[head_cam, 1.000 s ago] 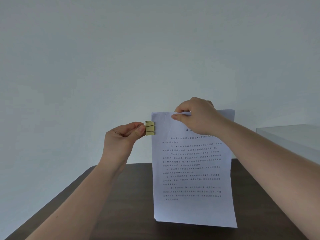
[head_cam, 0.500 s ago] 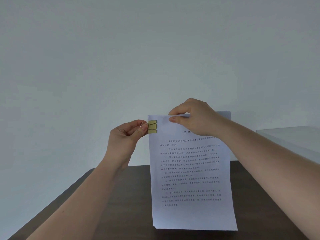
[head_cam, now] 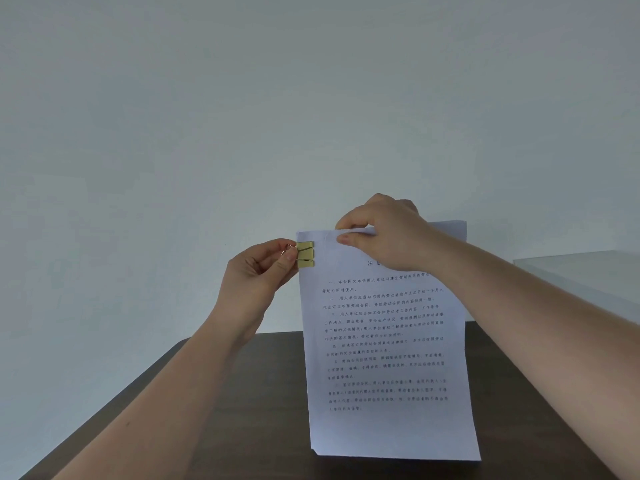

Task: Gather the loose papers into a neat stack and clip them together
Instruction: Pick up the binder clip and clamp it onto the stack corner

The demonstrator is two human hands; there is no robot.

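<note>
A stack of white printed papers (head_cam: 384, 341) stands upright with its bottom edge on the dark table (head_cam: 242, 410). My right hand (head_cam: 384, 233) pinches the stack's top edge near the middle. A gold binder clip (head_cam: 305, 254) sits over the stack's upper left edge, just below the corner. My left hand (head_cam: 256, 275) grips the clip's wire handles between thumb and fingers. The sheets behind the front page are mostly hidden; one corner shows at the upper right.
A pale wall fills the view behind the table. A light grey box or cabinet top (head_cam: 581, 275) stands at the right, behind my right forearm. The table's left edge runs diagonally toward the lower left.
The clip has moved right, from beside the stack onto its upper left edge. My left hand followed it. The stack shifted slightly left and my right hand kept its grip on top.
</note>
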